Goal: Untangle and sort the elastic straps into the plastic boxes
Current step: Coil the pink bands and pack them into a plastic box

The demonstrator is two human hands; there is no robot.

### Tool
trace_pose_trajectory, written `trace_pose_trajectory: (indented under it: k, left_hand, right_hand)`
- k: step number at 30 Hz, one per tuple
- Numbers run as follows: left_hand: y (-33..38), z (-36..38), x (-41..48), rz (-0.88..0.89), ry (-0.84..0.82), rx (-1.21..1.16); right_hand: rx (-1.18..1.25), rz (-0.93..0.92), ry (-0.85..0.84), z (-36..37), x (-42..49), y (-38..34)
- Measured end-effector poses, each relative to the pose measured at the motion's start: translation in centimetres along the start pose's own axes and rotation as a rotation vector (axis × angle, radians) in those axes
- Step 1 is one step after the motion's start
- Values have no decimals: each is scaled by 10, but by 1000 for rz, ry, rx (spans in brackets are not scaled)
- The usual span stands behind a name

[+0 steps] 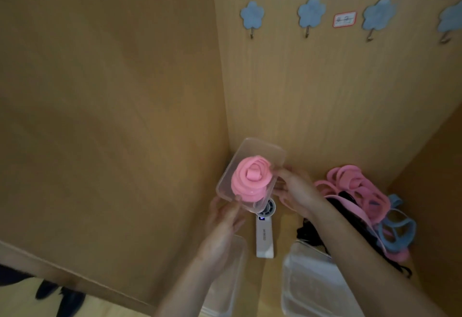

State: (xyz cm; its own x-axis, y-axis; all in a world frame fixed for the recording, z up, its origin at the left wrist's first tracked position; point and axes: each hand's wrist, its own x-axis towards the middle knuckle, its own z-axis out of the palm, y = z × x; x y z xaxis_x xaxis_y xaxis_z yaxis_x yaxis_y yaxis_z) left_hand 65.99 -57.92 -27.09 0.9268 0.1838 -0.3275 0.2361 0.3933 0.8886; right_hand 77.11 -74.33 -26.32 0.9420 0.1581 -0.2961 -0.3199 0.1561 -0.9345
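You've got one clear plastic box [252, 174] lifted off the tabletop [282, 229], tilted so its open face points at the camera. Left hand [225, 226] grips the near-left corner from underneath; right hand [295, 189] pinches the right rim. Two-hand hold makes sense: the box is light and thin-walled, so a one-sided grip would let it twist.

Inside it: a coiled pink strap [250, 179], wound into a tight spiral so it fits the box and won't spring out. It looks like one strap, but I can't tell whether it's several wound together.

Remaining pile [362, 199] sits on the right, near the back panel [325, 91], within reach of your right hand, which is likely why it's there. It's a tangle of three colours:
- pink: many loops, too knotted to count
- blue straps [397, 229]: a few at the near-right edge, count unclear
- black straps [310, 234]: a dark clump partly hidden under your right forearm

Boxes: three in view. One is in your hands. One empty box [232, 279] sits near left under your left forearm, and another empty box [312, 281] near right. Three boxes, three colours, so probably one colour per box.

A white handheld fan [264, 234] lies on the tabletop between the two empty boxes. Not part of the task.

Four blue flower hooks, e.g. [252, 15], on the back panel, all bare. One small red-bordered label [345, 19], text unreadable.

Judgement: early in the sort, most of the pile still tangled.
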Motion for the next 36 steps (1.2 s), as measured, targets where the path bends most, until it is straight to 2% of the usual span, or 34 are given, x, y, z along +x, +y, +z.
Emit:
trace_pose_trajectory:
  k: [3,6,10,14,18,23,26,33,36]
  left_hand:
    - [-8,-22,-4,-14,106,52]
    - [-16,-46,-16,-33,168,65]
    - [-22,-65,-32,-76,146,134]
    - [-22,-77,-53,-65,89,231]
    - [-21,-79,-62,-94,88,211]
    - [-19,-72,-62,-108,64,213]
    - [-19,-67,-58,-103,37,221]
    - [-25,-49,-47,-68,-71,258]
    - [-29,-35,-42,-56,-134,247]
  right_hand:
    - [-151,10,-55,5,30,-17]
    - [-182,91,-39,11,62,-20]
    - [-186,192,-11,22,93,-3]
    - [-213,206,84,30,106,15]
    - [-324,127,205,31,100,18]
    - [-539,112,144,26,94,20]
    - [-685,60,184,17,78,16]
    - [-707,-123,254,-17,-5,17]
    - [-646,-190,269,-34,-52,33]
